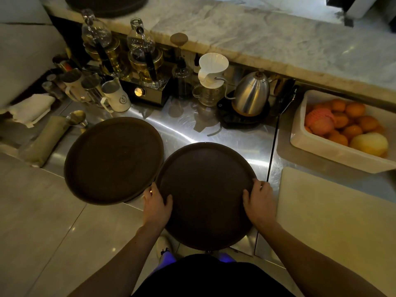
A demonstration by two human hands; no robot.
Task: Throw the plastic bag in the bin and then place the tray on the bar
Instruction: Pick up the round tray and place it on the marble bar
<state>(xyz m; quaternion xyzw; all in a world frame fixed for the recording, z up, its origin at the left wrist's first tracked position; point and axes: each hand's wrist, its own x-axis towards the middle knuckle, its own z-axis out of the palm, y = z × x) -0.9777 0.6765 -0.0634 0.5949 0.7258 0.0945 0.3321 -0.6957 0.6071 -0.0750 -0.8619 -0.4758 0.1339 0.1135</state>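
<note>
I've got the round tray (205,196) gripped at both sides: left hand (157,203) clamps its rim at nine o'clock, right hand (260,201) at three, thumbs on top. It's round, so no long axis; it sits about level over the steel counter's (246,144) near edge, rim meeting a second tray (113,160) at ten. Marble bar (267,39) lies at twelve.

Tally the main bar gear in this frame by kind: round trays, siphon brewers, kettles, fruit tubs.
Round trays: 3 (one held by left hand and right hand, one beside it, one on the marble bar)
Siphon brewers: 2
Kettles: 1
Fruit tubs: 1
Total: 7
</note>
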